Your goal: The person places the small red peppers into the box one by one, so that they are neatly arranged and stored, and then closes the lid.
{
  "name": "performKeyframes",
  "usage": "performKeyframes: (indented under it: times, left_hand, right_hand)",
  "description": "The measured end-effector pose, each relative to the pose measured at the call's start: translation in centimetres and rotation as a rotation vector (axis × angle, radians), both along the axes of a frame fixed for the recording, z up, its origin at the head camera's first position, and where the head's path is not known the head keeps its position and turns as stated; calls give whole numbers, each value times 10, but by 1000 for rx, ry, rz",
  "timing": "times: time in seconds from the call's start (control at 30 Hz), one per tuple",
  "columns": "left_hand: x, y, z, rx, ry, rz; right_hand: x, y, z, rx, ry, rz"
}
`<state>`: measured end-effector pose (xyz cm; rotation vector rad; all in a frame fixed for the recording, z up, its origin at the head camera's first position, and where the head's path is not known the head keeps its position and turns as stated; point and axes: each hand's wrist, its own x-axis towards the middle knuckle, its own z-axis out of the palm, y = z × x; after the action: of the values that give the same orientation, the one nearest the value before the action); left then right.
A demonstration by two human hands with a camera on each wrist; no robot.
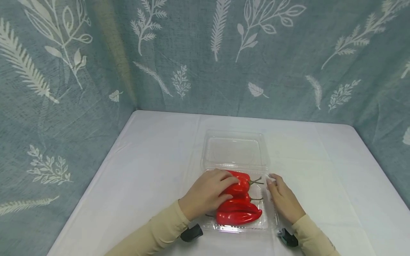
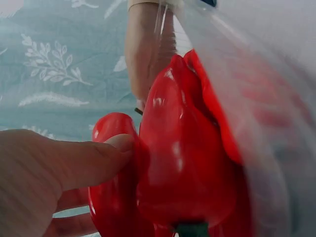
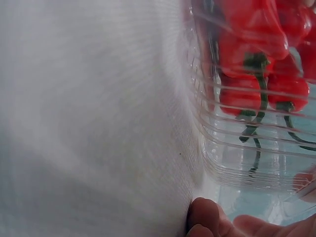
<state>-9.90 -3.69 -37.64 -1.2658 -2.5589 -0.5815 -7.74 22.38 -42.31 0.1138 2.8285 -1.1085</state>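
Several glossy red peppers (image 1: pixel 239 212) with thin green stems lie in the base of a clear plastic clamshell container (image 1: pixel 235 229). From the left, my left hand (image 1: pixel 205 193) reaches over the heap. Its thumb and fingers grip one red pepper (image 2: pixel 114 190), as the left wrist view shows, and partly cover it. At the container's right edge, my right hand (image 1: pixel 284 199) holds the rim near the upper right corner with thumb and fingers. Through the ribbed clear wall (image 3: pixel 232 153), the right wrist view shows peppers and dangling stems.
The container's clear lid (image 1: pixel 235 151) lies folded back on the white-covered table (image 1: pixel 153 153). Black wrist devices (image 1: pixel 192 233) sit under both wrists. A blue-green cloth (image 1: pixel 205 71) with white leaf prints hangs along the back and sides.
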Motion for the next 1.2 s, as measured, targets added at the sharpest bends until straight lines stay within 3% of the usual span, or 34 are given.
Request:
performKeyframes:
  times: [0.17,0.37,0.73,1.2]
  left_hand:
    - [2,5,0,-45,-10,-5]
    - [4,12,-3,-37,-39,-9]
    - [8,23,-11,-35,29,-34]
    - [12,20,-12,-39,40,-4]
  right_hand:
    - [1,-1,1,3,-5,-3]
    - [1,-1,1,3,6,-1]
    - [3,-2,2,-2,-20,-7]
    - [4,-3,2,-22,7,-6]
